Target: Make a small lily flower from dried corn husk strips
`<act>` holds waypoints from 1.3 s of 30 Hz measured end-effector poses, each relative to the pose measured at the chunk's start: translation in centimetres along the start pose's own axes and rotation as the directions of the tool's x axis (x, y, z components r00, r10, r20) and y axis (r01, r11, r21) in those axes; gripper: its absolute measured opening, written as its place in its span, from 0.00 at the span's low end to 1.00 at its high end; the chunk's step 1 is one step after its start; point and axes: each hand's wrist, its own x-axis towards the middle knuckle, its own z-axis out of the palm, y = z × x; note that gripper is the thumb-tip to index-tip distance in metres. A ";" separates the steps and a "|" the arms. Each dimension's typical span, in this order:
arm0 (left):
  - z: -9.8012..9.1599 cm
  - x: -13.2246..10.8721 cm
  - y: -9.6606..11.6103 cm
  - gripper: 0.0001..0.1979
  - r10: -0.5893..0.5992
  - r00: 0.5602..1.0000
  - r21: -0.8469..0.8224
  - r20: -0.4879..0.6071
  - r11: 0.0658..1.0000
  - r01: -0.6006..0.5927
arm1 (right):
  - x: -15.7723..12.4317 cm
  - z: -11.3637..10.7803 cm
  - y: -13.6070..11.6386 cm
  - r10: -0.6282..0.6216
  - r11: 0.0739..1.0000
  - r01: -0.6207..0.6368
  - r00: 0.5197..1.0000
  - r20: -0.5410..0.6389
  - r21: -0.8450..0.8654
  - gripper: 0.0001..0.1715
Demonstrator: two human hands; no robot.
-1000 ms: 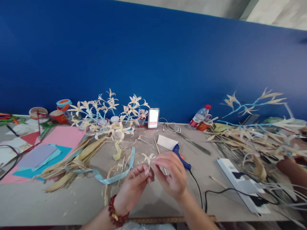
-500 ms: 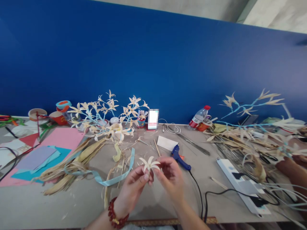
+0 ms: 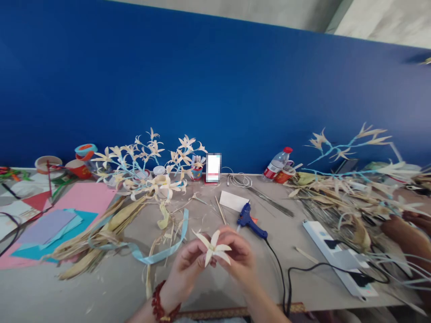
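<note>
Between my two hands, low in the middle of the head view, is a cream flower (image 3: pixel 213 247) with long pointed petals, its face turned up toward the camera. My left hand (image 3: pixel 189 264), with a red bead bracelet at the wrist, pinches it from the left below the petals. My right hand (image 3: pixel 239 258) holds it from the right, fingers curled behind the petals. The fingertips beneath the flower are partly hidden. A blue glue gun (image 3: pixel 251 220) lies just beyond my right hand. To the left a light blue ribbon (image 3: pixel 158 256) curls on the table.
Flower branches (image 3: pixel 134 157) stand at the back left, near a phone (image 3: pixel 213 168). Dried husks (image 3: pixel 114 224) and coloured paper (image 3: pixel 50 226) lie left. At right are a bottle (image 3: pixel 278 163), a power strip (image 3: pixel 340 260) with cables, and another person's hands (image 3: pixel 402 233).
The flower has tipped so its face shows more toward the camera, and it sits slightly lower. My right fingers have drawn in closer behind it. The view has shifted slightly.
</note>
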 end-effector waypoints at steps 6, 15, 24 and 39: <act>0.2 0.1 0.9 0.06 0.183 0.983 0.215 0.006 0.960 -0.180 | 0.1 -0.2 -0.6 -0.048 0.994 0.052 0.998 0.046 -0.092 0.09; 0.3 0.1 1.9 0.06 0.387 0.908 0.464 0.161 0.782 -0.416 | -0.1 -0.3 -0.2 -0.055 0.997 0.058 0.997 0.050 -0.055 0.08; 0.4 0.3 2.5 0.07 0.485 0.833 0.559 0.265 0.627 -0.543 | -0.4 -0.4 0.2 -0.074 0.997 0.074 0.996 0.048 -0.008 0.09; 0.9 0.4 2.9 0.08 0.554 0.789 0.636 0.265 0.515 -0.575 | 0.0 -0.3 -1.4 -0.306 0.919 0.315 0.949 0.078 -0.238 0.05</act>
